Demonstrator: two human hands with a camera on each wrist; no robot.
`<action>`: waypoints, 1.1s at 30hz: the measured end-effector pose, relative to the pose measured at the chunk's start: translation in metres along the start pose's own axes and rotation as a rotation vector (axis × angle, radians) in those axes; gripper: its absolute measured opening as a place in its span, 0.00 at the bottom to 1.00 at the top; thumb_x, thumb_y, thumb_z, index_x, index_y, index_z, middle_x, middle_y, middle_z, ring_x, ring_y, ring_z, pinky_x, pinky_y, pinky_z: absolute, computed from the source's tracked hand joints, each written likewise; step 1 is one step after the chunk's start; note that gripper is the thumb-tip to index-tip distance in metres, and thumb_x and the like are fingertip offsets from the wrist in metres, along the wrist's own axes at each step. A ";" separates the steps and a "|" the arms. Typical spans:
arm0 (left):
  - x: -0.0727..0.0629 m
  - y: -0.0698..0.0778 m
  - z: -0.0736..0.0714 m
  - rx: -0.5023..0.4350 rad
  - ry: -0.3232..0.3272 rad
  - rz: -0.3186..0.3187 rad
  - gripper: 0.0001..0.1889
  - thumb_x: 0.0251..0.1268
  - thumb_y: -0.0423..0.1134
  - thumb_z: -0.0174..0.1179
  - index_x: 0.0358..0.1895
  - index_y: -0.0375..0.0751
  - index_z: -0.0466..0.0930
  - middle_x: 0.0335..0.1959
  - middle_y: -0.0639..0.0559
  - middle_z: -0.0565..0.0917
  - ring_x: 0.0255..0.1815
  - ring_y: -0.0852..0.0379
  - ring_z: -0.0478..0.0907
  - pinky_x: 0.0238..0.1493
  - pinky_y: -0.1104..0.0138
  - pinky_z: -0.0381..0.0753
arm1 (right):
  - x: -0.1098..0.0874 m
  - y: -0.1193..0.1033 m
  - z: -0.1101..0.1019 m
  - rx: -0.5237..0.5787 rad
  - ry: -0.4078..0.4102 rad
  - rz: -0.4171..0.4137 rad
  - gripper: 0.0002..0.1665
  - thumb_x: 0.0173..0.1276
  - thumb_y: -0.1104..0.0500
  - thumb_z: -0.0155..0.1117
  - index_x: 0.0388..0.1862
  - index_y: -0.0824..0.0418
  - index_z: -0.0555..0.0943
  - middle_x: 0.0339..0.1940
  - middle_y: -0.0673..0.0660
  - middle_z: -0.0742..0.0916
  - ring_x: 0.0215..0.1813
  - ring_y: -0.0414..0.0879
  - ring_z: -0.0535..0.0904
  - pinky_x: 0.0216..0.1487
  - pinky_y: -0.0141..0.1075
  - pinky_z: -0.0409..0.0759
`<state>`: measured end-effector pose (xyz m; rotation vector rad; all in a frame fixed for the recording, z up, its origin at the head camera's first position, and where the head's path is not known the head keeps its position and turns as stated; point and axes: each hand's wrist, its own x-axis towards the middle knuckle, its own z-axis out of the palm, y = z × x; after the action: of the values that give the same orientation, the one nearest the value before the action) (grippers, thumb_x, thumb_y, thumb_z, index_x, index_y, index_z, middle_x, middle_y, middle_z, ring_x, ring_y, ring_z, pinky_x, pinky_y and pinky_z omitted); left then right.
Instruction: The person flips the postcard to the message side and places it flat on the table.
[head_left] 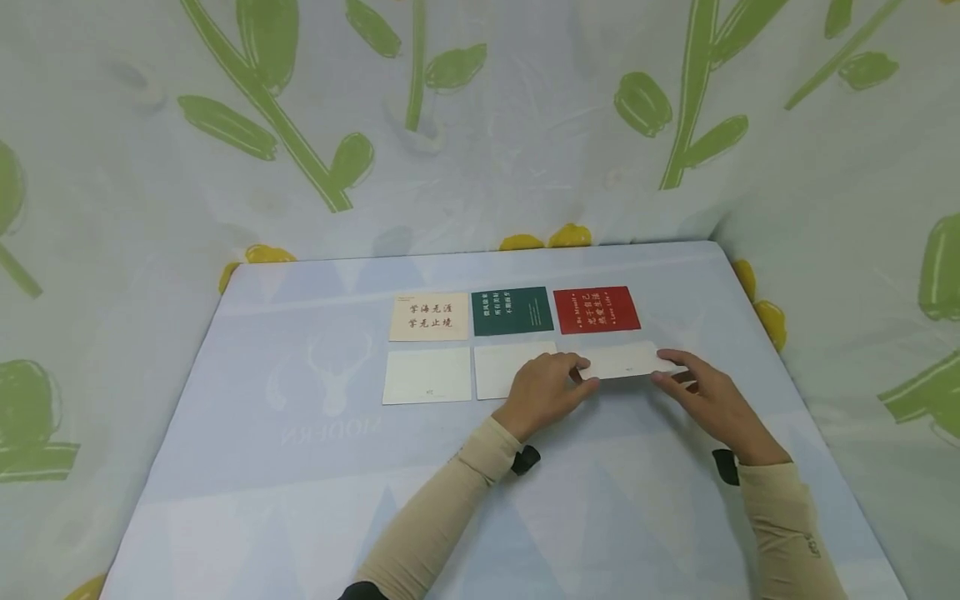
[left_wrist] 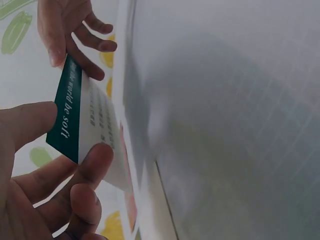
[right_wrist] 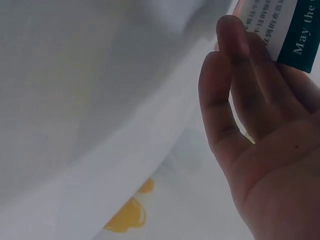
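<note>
Both hands hold one card [head_left: 626, 360] by its opposite short ends, tilted above the table below the red card [head_left: 597, 310]. Its upper face is white in the head view; both wrist views show the other face, white and dark green [left_wrist: 67, 110] with printed text. My left hand [head_left: 546, 387] pinches the left end between thumb and fingers and overlaps a white card [head_left: 498, 371] lying beneath. At the right end, my right hand [head_left: 708, 400] grips with thumb and fingertips. In the right wrist view, that hand's fingers [right_wrist: 232, 42] cover part of the printed face.
A beige card [head_left: 429, 329] and a dark green card [head_left: 512, 325] lie in the back row with the red one. Another white card [head_left: 427, 379] sits in front of the beige one. The pale blue table [head_left: 262, 500] meets leaf-patterned cloth [head_left: 510, 167] at its back edge.
</note>
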<state>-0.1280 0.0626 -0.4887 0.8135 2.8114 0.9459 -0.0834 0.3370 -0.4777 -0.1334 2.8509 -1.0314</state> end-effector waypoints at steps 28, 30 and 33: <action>0.005 -0.002 0.013 0.158 -0.050 -0.025 0.13 0.71 0.49 0.64 0.47 0.45 0.87 0.23 0.60 0.81 0.24 0.67 0.72 0.25 0.72 0.67 | 0.015 -0.003 0.013 -0.112 -0.057 0.049 0.34 0.69 0.49 0.72 0.67 0.67 0.76 0.34 0.55 0.83 0.38 0.49 0.76 0.39 0.39 0.76; 0.005 -0.001 0.012 0.169 -0.051 -0.024 0.11 0.71 0.49 0.64 0.44 0.46 0.87 0.22 0.60 0.81 0.24 0.66 0.72 0.24 0.72 0.66 | 0.016 -0.003 0.014 -0.121 -0.062 0.048 0.34 0.69 0.50 0.71 0.67 0.67 0.76 0.34 0.55 0.83 0.38 0.49 0.76 0.39 0.40 0.76; 0.006 -0.001 0.012 0.198 -0.036 -0.017 0.10 0.70 0.48 0.65 0.40 0.46 0.87 0.21 0.60 0.80 0.23 0.65 0.72 0.23 0.71 0.65 | 0.018 -0.003 0.015 -0.130 -0.064 0.039 0.34 0.69 0.51 0.71 0.67 0.68 0.76 0.33 0.54 0.83 0.37 0.49 0.76 0.39 0.41 0.77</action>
<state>-0.1309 0.0717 -0.4986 0.8166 2.9085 0.6501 -0.0990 0.3229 -0.4881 -0.1181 2.8491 -0.8189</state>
